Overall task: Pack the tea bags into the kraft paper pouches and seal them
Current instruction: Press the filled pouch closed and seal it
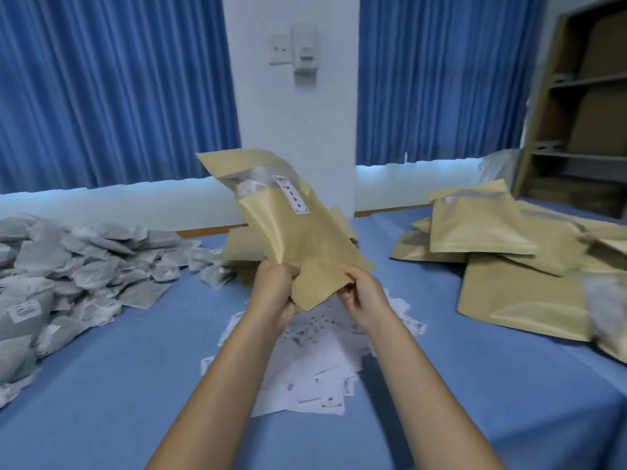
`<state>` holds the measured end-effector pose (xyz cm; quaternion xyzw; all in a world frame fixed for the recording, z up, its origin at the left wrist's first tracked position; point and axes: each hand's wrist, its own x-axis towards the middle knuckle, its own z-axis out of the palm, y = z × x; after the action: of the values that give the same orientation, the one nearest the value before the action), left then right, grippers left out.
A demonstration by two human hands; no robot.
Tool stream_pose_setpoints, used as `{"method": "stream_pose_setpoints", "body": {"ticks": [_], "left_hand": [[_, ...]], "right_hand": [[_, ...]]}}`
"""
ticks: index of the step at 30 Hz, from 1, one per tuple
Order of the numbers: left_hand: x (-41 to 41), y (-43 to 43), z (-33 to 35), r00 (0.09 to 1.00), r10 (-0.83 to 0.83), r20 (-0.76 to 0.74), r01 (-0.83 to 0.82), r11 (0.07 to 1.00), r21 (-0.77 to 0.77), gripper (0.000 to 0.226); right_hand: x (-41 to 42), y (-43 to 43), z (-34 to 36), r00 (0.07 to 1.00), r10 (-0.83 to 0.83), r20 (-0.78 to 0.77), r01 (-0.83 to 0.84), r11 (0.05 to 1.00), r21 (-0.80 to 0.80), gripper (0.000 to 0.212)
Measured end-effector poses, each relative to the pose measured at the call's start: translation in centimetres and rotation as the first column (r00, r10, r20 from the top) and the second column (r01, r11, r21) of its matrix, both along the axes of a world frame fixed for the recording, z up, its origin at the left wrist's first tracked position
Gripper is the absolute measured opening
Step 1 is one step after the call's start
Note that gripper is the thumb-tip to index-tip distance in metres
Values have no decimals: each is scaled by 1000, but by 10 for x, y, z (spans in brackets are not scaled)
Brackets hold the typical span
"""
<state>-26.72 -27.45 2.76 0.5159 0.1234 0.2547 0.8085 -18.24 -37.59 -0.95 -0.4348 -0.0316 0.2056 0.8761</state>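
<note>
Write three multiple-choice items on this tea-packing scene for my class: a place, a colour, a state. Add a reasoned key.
1. Where on the table is the heap of tea bags? A left side; B right side; C near edge.
2. What colour are the curtains? A white; B blue; C brown.
3. How is the labelled pouch held? A lying flat; B pinched by one hand; C gripped by the left hand and right hand, lifted.
Key: 1 A, the heap fills the left side. 2 B, both curtains behind are blue. 3 C, both hands grip its near end above the table.
</note>
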Motion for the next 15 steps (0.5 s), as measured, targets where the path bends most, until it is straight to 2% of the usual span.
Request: {"method": "stream_pose_setpoints", "body": {"ticks": [4,7,9,12,13,15], "left_hand": [[39,-45,-20,992,-72,-108,73,997,8,36],[66,-87,-34,973,-143,-183,158,985,74,36],[82,-115,-38,944,-243,-224,267,960,83,35],[107,-160,-29,874,-384,-297,428,899,96,28],[117,-175,-19,860,-426,-281,462,883,75,29],[134,-205,6,823,-550,-142,549,835,-51,35]], "right_hand": [[12,-58,-9,973,-230,14,230,969,-88,23],[23,-107,-17,913,-408,-22,402,906,-131,14],[31,-138,-23,856,-513,-60,504,855,-122,16],[42,-177,-23,796,-597,-99,599,800,-6,22],[48,-189,-18,771,-628,-110,636,769,63,22],[65,-214,-2,713,-690,-124,696,677,240,20]]}}
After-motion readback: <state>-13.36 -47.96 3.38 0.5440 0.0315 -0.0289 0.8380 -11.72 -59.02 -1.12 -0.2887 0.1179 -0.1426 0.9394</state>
